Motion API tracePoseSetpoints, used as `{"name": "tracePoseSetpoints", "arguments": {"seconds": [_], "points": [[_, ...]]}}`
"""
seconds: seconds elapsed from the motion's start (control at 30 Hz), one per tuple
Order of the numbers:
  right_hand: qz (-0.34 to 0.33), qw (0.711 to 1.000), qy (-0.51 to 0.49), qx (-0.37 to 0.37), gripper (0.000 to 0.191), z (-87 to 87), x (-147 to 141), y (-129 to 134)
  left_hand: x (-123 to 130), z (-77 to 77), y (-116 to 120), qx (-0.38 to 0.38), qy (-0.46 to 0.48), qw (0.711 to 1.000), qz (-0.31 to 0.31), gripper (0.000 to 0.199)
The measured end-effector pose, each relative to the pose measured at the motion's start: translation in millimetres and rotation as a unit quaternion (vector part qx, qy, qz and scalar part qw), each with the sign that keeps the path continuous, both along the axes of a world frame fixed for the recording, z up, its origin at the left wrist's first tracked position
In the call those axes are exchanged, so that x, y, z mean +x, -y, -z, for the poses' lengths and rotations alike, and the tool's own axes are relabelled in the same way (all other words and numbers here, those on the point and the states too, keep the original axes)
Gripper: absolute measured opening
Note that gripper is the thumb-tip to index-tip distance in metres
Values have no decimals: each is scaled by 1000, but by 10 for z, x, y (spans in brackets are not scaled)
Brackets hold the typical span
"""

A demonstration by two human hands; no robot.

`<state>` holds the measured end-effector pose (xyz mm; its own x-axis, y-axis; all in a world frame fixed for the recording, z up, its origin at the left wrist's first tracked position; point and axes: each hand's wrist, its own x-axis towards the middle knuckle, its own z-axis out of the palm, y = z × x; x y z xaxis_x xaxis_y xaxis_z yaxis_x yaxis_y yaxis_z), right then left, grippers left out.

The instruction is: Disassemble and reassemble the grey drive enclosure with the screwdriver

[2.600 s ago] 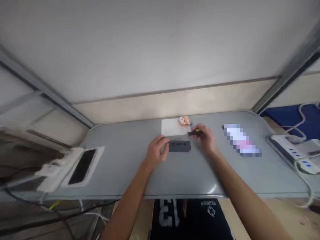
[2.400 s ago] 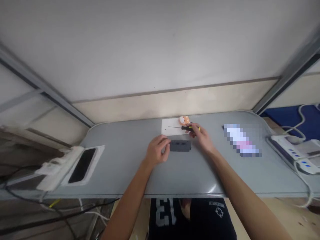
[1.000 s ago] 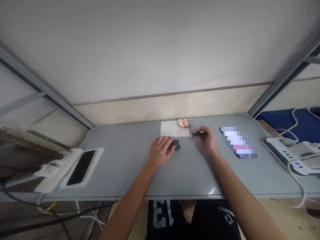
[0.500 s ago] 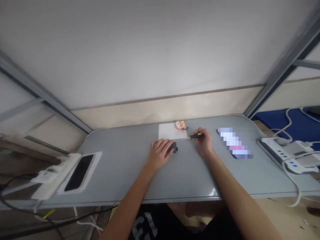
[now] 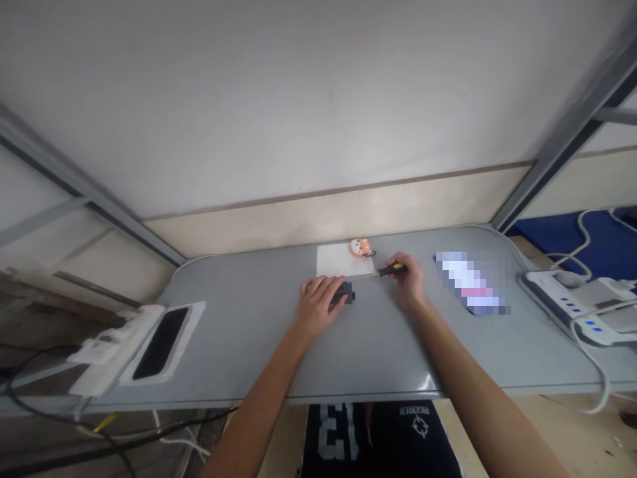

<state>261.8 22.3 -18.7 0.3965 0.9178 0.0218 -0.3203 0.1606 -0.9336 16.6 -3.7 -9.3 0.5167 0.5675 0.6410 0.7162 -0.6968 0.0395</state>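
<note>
Now the slotted dark box (image 5: 347,293) is clasped on the tabletop (image 5: 239,318) by the curled fingers of the left hand (image 5: 318,304). Rightward, the screwdriver (image 5: 389,269) is gripped in the right hand's (image 5: 409,280) wrapped fingers!

At the left of the frame, a long white plastic power strip (image 5: 118,355) filled with white plugs (image 5: 94,350) lies beside a black rectangular slab (image 5: 162,342) with rounded corners, which rests on a white sheet (image 5: 185,330), while a thick black cable (image 5: 149,435) crosses the lower left corner. Near the centre sits a small, round orange-and-white trinket (image 5: 358,248) with an animal face. Right of centre lies a flat device (image 5: 468,282) with a bright, pixelated screen, then a white-and-dark power strip (image 5: 552,290) trailing a white cord (image 5: 604,378), below a blue mat (image 5: 552,232) at the far right.
</note>
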Motion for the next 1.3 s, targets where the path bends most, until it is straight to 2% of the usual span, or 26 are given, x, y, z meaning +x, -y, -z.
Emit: {"name": "tracePoseSetpoints", "arguments": {"seconds": [0.23,0.7,1.0,1.07,1.13,1.23,1.3], "points": [[17,1000,9,2,24,44,41,-27,-2,-17,0,-3,-16,1000,0,28],[78,994,-70,10,27,49,64,-63,16,-23,-10,12,-16,1000,11,26],[79,994,-66,-21,22,39,66,-76,77,-53,56,-13,-29,997,64,40],[81,994,-62,-32,24,26,78,-75,24,-91,66,-49,4,997,56,43],[88,993,-69,-39,24,9,83,-74,-54,-119,55,-122,50,989,63,45],[93,991,-90,-39,23,-28,75,-78,-156,-105,8,-264,138,949,97,38],[89,991,-99,-35,24,-52,68,-81,-183,-59,-30,-331,195,918,98,31]]}}
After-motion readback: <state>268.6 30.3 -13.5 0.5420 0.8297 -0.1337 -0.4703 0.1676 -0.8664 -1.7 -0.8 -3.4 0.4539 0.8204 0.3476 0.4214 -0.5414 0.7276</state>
